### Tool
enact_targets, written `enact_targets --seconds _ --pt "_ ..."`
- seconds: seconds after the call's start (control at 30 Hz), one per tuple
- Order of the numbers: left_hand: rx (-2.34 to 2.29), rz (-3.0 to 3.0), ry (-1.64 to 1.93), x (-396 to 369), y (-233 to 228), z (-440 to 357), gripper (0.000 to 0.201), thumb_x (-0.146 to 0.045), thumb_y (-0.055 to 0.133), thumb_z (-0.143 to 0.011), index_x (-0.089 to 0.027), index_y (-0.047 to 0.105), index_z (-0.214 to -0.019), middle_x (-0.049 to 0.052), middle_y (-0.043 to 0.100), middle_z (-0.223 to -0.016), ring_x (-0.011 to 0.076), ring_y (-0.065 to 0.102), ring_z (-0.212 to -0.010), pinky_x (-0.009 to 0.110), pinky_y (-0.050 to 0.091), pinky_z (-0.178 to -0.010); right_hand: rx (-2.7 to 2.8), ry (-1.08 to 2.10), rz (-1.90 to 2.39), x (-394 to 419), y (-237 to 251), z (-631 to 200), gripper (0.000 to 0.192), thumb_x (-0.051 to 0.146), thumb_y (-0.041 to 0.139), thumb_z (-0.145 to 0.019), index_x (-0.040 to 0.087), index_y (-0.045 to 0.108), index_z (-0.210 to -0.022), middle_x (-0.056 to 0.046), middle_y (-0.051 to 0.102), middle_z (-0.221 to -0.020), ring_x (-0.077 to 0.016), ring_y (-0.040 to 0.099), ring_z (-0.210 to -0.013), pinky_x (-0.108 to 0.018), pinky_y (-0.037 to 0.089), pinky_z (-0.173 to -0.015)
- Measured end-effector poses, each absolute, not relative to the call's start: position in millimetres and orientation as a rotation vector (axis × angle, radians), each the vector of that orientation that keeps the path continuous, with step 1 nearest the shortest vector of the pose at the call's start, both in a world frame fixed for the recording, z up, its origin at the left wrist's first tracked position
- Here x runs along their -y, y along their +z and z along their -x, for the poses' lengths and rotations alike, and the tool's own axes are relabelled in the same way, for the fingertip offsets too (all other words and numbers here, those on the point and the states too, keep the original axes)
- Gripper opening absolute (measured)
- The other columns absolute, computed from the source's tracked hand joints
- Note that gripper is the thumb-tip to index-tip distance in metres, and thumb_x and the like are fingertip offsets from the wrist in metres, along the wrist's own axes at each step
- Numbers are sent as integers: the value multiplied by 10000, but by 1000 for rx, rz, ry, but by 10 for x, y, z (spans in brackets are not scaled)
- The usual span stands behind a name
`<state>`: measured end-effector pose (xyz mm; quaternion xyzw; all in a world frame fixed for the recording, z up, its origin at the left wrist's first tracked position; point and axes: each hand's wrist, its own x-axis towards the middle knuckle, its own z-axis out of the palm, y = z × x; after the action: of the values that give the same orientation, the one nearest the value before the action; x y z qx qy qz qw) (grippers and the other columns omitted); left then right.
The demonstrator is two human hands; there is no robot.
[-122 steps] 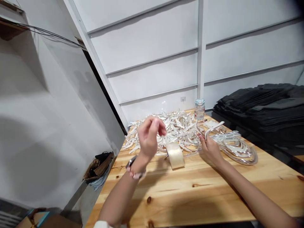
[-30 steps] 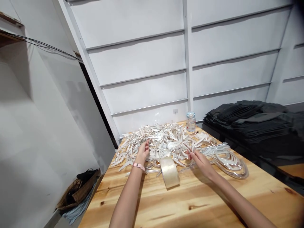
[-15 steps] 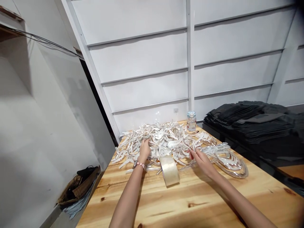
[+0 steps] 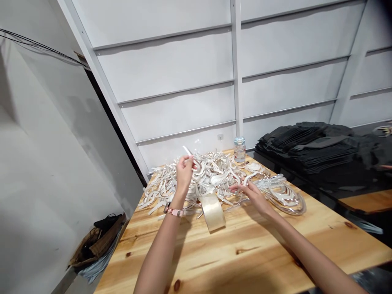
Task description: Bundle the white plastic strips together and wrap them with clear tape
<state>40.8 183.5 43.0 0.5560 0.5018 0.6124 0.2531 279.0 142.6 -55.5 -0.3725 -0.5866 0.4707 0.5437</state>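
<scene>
Left hand (image 4: 184,171) is raised over the pile (image 4: 211,179), fingers pinched on one white strip (image 4: 192,158); right hand (image 4: 251,193) lies half open, fingertips touching the pile's edge.

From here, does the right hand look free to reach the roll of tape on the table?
Probably yes. The right hand rests on the pile's near edge, and the roll of tape stands upright just to its left on bare wooden table, with nothing between them.
</scene>
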Motion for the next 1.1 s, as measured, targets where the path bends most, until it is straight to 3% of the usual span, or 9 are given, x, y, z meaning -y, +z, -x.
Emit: enact_targets --seconds 0.1,0.23,0.37,0.47,0.6,0.8,1.1 --pt "-1208 -1550 1322 -1614 372 -792 270 -392 678 -805 -127 668 -859 27 634 -643 120 593 -538 211 449 -513 1338 1219 789 -1415 -570 -2759 354 485 573 -868 211 699 -1053 -88 703 -1127 -262 627 -1058 -417 424 -1001" --pt "-1068 -1416 996 -1467 233 -1151 194 -273 687 -805 -107 657 -900 17 648 -661 98 604 -562 234 504 -619 1221 1307 672 -1417 -599 -2734 353 441 659 -823 232 685 -1106 -58 682 -1195 -261 596 -1115 -400 423 -1002" --pt "-981 -1424 1019 -1450 191 -1225 259 -191 731 -746 -91 617 -955 9 651 -671 86 599 -593 214 483 -644 1235 1351 625 -1398 -578 -2743 352 426 664 -815 232 685 -1109 -55 703 -1129 -260 619 -1036 -397 457 -939" --pt "-940 -1467 1062 -1460 185 -1210 278 -221 745 -723 -98 589 -917 -18 603 -604 83 553 -546 198 452 -562 1291 1377 610 -1376 -555 -2754 340 400 654 -833 229 681 -1125 -59 702 -1131 -271 604 -1076 -406 435 -964" --pt "-1018 -1429 1066 -1468 162 -1215 255 -244 669 -789 -140 524 -971 -40 576 -600 88 529 -509 191 427 -492 1361 1409 537 -1353 -538 -2754 342 367 660 -832 244 675 -1150 -50 682 -1193 -275 552 -1191 -417 352 -1066" --pt "-1075 -1502 957 -1423 130 -1200 265 -298 623 -829 -185 461 -1005 -85 511 -571 62 464 -439 170 372 -457 1423 1469 530 -1345 -563 -2749 386 439 610 -868 235 651 -1192 -79 682 -1167 -291 589 -1111 -458 383 -1019" --pt "-1013 -1479 944 -1350 168 -1214 414 -322 708 -751 -188 422 -1019 -50 593 -627 68 513 -484 162 344 -458 1452 1461 503 -1365 -569 -2755 352 478 590 -879 216 682 -1094 -88 701 -1092 -278 611 -1064 -449 413 -991"
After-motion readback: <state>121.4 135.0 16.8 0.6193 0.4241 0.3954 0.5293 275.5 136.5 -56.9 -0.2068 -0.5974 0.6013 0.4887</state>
